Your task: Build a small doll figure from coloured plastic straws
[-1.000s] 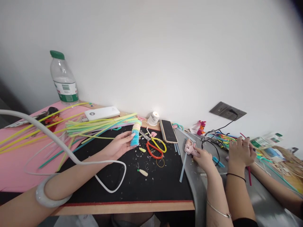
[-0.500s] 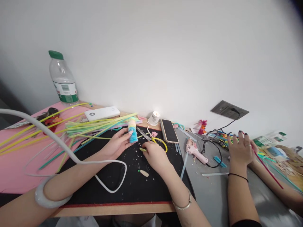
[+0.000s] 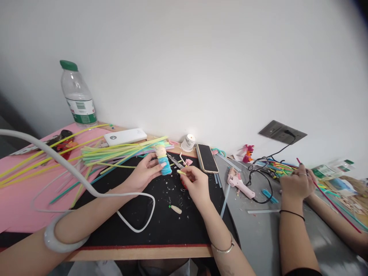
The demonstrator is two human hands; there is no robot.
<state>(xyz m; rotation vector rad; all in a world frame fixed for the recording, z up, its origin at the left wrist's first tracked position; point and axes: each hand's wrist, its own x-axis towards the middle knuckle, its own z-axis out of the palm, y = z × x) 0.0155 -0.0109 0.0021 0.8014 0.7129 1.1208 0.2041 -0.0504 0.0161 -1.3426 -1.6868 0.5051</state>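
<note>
My left hand [image 3: 148, 172] is closed round a small upright cylinder wrapped in fuzzy pipe cleaner [image 3: 165, 166], blue below and pale yellow above. To its right, my right hand [image 3: 196, 184] pinches a short yellow piece of pipe cleaner [image 3: 181, 172] between thumb and fingers. A little gap separates this piece from the cylinder. Scissors [image 3: 174, 161] lie behind the right hand, their blades pointing toward the cylinder and their handles mostly hidden. On the black mat [image 3: 129, 222] below rests a small cream-coloured piece with a green end [image 3: 176, 209], among scattered scraps.
Pipe cleaners [image 3: 115, 153] lie in a bundle at left by a white power bank [image 3: 125, 136] and a bottle [image 3: 79, 96]. A white cable [image 3: 71, 172] crosses my left forearm. Rightward are a phone [image 3: 207, 158], a pink glue gun [image 3: 240, 186] and a co-worker's hands [image 3: 296, 184].
My right hand has risen slightly and moved right with the yellow piece, now covering the scissors' handles. The cylinder has turned a little in my left hand. The co-worker's raised fingers have curled in.
</note>
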